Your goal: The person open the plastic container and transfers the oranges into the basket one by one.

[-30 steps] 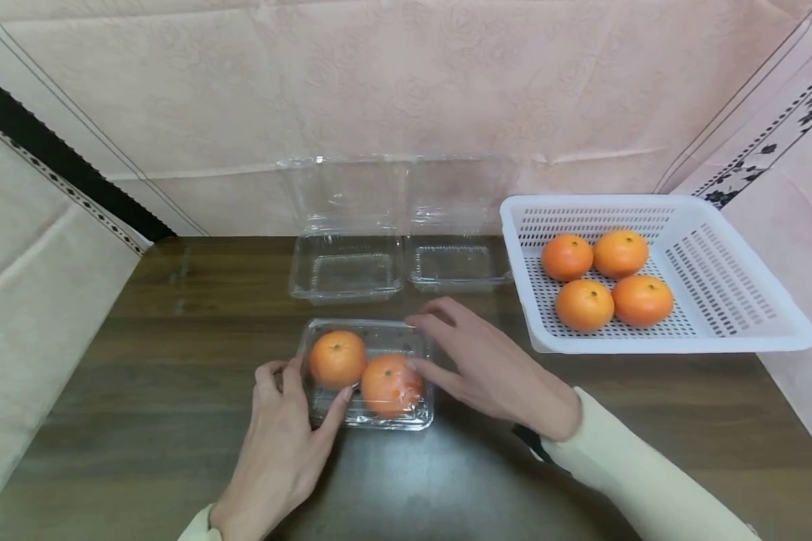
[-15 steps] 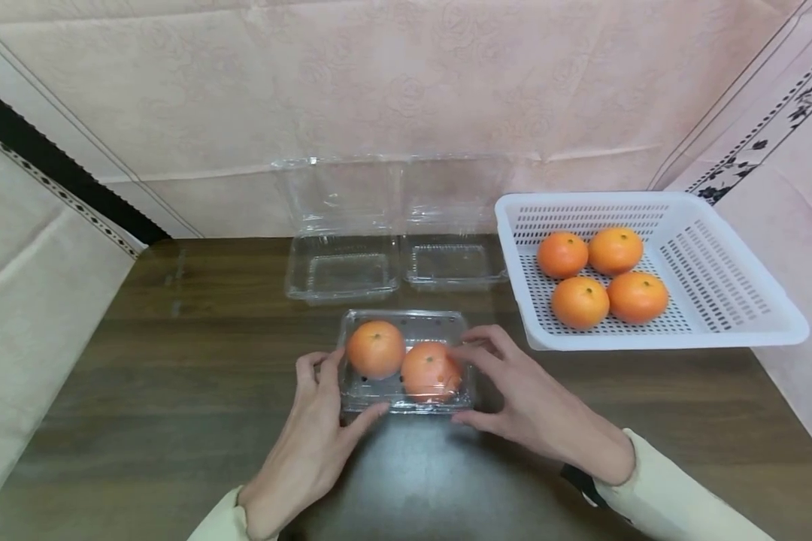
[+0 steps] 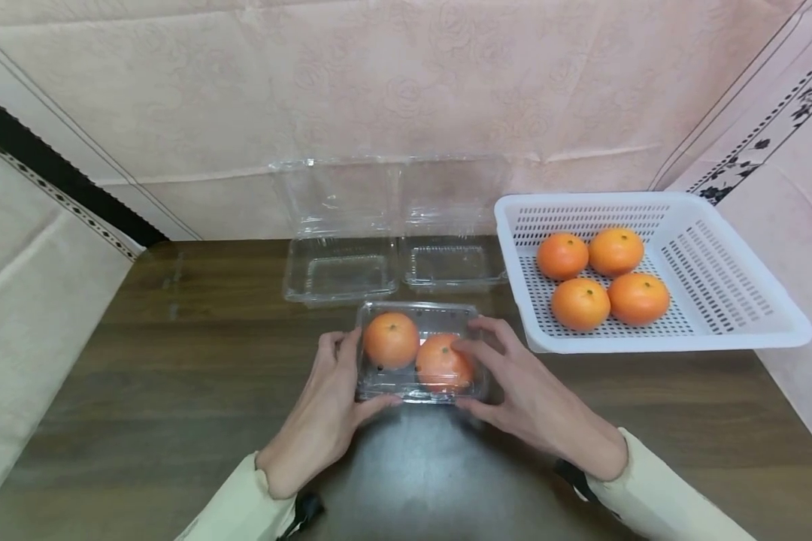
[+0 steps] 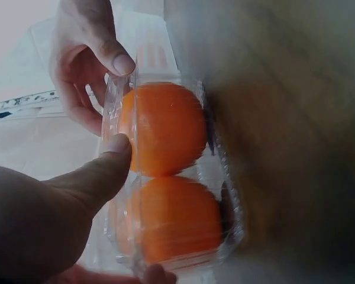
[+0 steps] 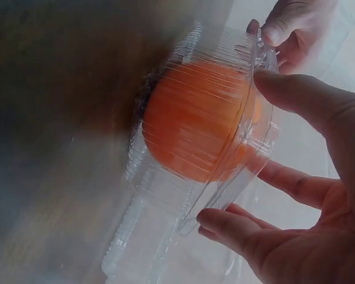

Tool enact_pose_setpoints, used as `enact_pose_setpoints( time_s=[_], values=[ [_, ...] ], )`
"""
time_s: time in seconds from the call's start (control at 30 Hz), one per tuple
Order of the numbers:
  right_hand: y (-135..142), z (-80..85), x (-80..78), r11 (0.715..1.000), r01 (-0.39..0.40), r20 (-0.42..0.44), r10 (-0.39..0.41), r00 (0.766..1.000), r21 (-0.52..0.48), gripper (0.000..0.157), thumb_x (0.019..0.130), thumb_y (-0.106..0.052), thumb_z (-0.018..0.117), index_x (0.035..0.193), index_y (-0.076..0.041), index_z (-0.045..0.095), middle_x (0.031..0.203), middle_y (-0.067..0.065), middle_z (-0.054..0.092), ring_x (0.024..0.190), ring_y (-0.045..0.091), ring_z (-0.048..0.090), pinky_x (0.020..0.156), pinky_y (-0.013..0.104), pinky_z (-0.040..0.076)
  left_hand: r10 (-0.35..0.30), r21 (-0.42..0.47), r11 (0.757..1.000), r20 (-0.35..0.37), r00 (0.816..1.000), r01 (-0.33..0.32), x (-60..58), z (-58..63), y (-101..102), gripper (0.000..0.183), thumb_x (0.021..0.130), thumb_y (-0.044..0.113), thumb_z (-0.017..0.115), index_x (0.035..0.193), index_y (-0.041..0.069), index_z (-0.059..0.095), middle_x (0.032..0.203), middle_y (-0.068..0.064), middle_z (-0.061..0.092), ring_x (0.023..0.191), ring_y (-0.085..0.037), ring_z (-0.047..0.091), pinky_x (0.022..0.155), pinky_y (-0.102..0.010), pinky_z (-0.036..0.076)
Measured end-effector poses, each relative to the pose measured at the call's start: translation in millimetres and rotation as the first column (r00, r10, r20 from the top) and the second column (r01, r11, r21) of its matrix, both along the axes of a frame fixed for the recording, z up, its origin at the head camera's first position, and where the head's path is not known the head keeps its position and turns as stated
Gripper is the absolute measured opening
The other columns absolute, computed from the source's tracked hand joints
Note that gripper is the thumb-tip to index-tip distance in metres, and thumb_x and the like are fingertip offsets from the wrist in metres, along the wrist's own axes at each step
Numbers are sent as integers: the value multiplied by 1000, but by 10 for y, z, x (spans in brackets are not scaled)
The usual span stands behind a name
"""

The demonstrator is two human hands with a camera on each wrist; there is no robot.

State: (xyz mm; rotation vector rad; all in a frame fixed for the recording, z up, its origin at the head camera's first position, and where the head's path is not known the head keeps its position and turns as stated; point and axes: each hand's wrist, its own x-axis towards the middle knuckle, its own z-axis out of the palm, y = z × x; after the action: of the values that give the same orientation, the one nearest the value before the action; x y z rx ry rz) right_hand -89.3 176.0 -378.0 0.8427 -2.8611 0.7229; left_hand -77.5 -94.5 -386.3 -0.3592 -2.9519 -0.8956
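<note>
Between my two hands sits a clear plastic clamshell box (image 3: 419,391) with its lid down, a little in front of the middle of the table. Two oranges are inside, one at the left (image 3: 391,340) and one at the right (image 3: 440,366). My left hand (image 3: 321,417) holds the box's left end, thumb at the near edge and fingers along the side. At the other end my right hand (image 3: 537,394) grips it, its thumb on the near rim and fingers on the lid and side. In the right wrist view, several fingers press the lid rim (image 5: 216,198).
Behind stand two clear clamshell boxes, left (image 3: 341,274) and right (image 3: 453,264), lids raised against the cloth backdrop (image 3: 406,98). A white perforated basket (image 3: 737,300) with several oranges (image 3: 638,298) stands at the right. All rest on a dark wooden table (image 3: 176,421).
Both hands and the box with the two oranges have moved right and slightly away. My right hand has come lower, from the lid's far corner to the box's right end.
</note>
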Motion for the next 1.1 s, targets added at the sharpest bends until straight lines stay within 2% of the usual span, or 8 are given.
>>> enact_pose_setpoints(
  time_s=[0.2, 0.43, 0.63, 0.8, 0.87, 0.93, 1.03, 1.1],
  values=[
    [7, 16, -20, 1000, -4, -55, 5, 998, 18, 62, 80, -28, 87, 135, -14, 61, 152, 14, 44, 114, 24, 61, 92, 38, 62, -43, -140, 990, -161, 986, 20, 11, -39, 84, 83, 89, 39, 79, 146, -10, 43, 128, -24, 51, 117, -33, 57, 91, -36, 62],
    [6, 12, -69, 995, -79, -161, 88, 983, 63, 56, 84, -23, 81, 135, -9, 60, 149, 17, 48, 87, 15, 66, 69, 19, 60, -2, -257, 963, -285, 959, -75, 28, -98, 225, 68, 89, 21, 76, 136, -19, 49, 116, -30, 56, 103, -35, 61, 75, -33, 65],
    [44, -9, -121, 987, -125, -304, 151, 941, 102, 50, 83, -15, 78, 129, -5, 62, 142, 20, 52, 127, 41, 60, 68, 22, 63, -45, -368, 923, -392, 919, -111, 28, -131, 317, 45, 93, 5, 68, 127, -21, 55, 101, -27, 62, 88, -31, 63, 68, -30, 65],
    [56, -11, -135, 989, -93, -299, 124, 946, 116, 50, 82, -11, 77, 129, -5, 62, 143, 20, 51, 126, 37, 59, 73, 23, 64, -56, -394, 903, -504, 862, -171, -13, -129, 352, 20, 88, -7, 67, 106, -15, 62, 82, -17, 58, 73, -24, 62, 57, -26, 62],
    [54, -14, -136, 991, -79, -282, 107, 953, 110, 49, 83, -10, 77, 130, -4, 63, 145, 19, 50, 124, 34, 60, 75, 24, 64, -28, -338, 928, -479, 877, -155, -27, -101, 337, 13, 88, -4, 67, 98, -11, 61, 78, -15, 56, 69, -25, 62, 56, -31, 62],
    [56, -19, -132, 993, -63, -256, 85, 963, 95, 50, 84, -11, 77, 132, -5, 62, 147, 19, 49, 117, 29, 64, 75, 22, 64, 14, -240, 964, -396, 918, -118, -32, -59, 303, 16, 90, 1, 69, 100, -9, 62, 82, -16, 61, 72, -27, 66, 60, -37, 64],
    [68, -8, -118, 998, -30, -225, 43, 973, 63, 56, 87, -12, 76, 139, -7, 58, 152, 20, 44, 103, 20, 64, 73, 20, 62, 69, -66, 994, -198, 978, -84, -52, 18, 227, 36, 93, 8, 72, 122, -8, 58, 94, -17, 66, 80, -29, 70, 67, -42, 64],
    [83, 8, -108, 999, -7, -220, 16, 975, 40, 65, 87, -13, 77, 147, -10, 51, 155, 20, 39, 103, 19, 65, 78, 25, 65, 86, 19, 996, -80, 993, -85, -84, 65, 176, 54, 93, 12, 75, 137, -5, 50, 99, -16, 68, 82, -24, 71, 69, -38, 64]
  ],
)
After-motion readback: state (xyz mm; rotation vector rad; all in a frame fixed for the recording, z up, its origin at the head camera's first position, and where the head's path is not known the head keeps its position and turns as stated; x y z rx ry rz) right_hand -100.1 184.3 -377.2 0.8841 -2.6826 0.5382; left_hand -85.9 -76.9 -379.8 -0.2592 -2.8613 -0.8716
